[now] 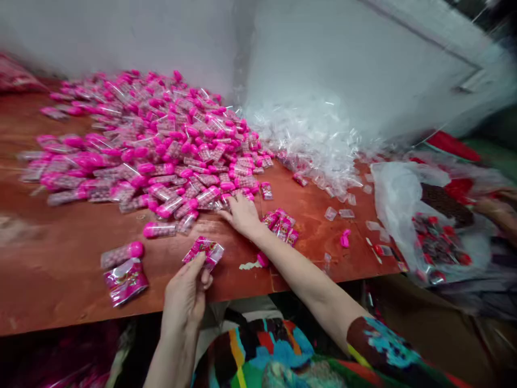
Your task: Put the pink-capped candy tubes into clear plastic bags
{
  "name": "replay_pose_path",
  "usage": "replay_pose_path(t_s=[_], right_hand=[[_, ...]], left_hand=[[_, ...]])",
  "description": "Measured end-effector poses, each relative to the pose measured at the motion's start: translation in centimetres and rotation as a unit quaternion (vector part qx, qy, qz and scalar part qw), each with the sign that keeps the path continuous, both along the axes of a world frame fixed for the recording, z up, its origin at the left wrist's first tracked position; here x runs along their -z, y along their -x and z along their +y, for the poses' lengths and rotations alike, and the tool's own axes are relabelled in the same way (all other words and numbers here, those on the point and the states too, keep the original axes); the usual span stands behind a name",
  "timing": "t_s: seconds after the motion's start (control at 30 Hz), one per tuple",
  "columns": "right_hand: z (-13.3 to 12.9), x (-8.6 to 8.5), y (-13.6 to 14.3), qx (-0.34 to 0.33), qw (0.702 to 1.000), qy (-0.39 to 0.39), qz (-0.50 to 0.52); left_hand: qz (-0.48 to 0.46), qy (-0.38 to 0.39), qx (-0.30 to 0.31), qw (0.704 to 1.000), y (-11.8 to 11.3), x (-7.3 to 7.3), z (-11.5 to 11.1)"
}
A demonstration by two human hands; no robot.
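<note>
My left hand [184, 293] pinches a shiny pink printed packet [212, 252] just above the front of the table. My right hand [243, 216] is at the front edge of a big heap of clear tubes with pink caps [169, 143], filled with small pale pink balls. Its thumb is spread and its fingers reach over the tubes; the fingertips are partly hidden among them. Under my right forearm lies a small stack of pink packets [285, 229]. To the left, a single tube [121, 255] lies against another pink packet [126, 285].
A heap of clear plastic pieces [319, 143] lies against the wall [323, 59]. Small clear boxes [331, 214] and a pink scrap [344, 238] are scattered on the reddish-brown table [60, 280]. At right, a white plastic bag [388, 199] holds red-topped items, near another person's hand [495, 207].
</note>
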State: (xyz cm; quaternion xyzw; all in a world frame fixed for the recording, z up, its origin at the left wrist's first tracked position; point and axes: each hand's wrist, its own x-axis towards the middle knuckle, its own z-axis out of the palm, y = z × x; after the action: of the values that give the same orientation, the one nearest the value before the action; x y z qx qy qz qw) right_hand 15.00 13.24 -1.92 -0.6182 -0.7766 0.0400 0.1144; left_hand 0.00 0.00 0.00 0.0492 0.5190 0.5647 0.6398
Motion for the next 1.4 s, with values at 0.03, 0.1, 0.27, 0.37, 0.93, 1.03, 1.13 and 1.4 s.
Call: replay_pose_path(t_s=[0.03, 0.1, 0.27, 0.37, 0.93, 1.03, 1.13, 1.4], right_hand=[[0.0, 0.1, 0.1, 0.002, 1.000, 0.008, 0.019], [-0.2, 0.2, 0.0, 0.006, 0.998, 0.020, 0.062], [-2.0, 0.3, -1.9, 0.022, 0.980, 0.039, 0.195], [-3.9, 0.1, -3.0, 0.059, 0.913, 0.101, 0.390], [-14.6, -0.5, -0.6, 0.080, 0.518, 0.338, 0.782], [-15.0, -0.7, -0.6, 0.087, 0.528, 0.328, 0.779], [-15.5, -1.1, -0.8, 0.074, 0.526, 0.339, 0.776], [-16.3, 0.1, -0.3, 0.062, 0.591, 0.293, 0.749]], left_hand=[[-0.001, 0.001, 0.002, 1.000, 0.1, 0.0, -0.1], [-0.002, 0.000, 0.001, 1.000, 0.3, -0.1, -0.2], [-0.012, -0.018, -0.018, 1.000, 0.7, -0.4, -0.2], [-0.024, -0.024, -0.030, 0.999, 0.7, -0.7, -0.2], [-0.096, -0.001, -0.065, 0.993, -0.4, -0.7, -1.5], [-0.094, 0.004, -0.071, 0.993, -0.3, -0.5, -1.6], [-0.092, 0.000, -0.080, 0.993, -0.2, 0.0, -1.7], [-0.071, -0.024, -0.057, 0.996, -0.7, 0.6, -2.2]])
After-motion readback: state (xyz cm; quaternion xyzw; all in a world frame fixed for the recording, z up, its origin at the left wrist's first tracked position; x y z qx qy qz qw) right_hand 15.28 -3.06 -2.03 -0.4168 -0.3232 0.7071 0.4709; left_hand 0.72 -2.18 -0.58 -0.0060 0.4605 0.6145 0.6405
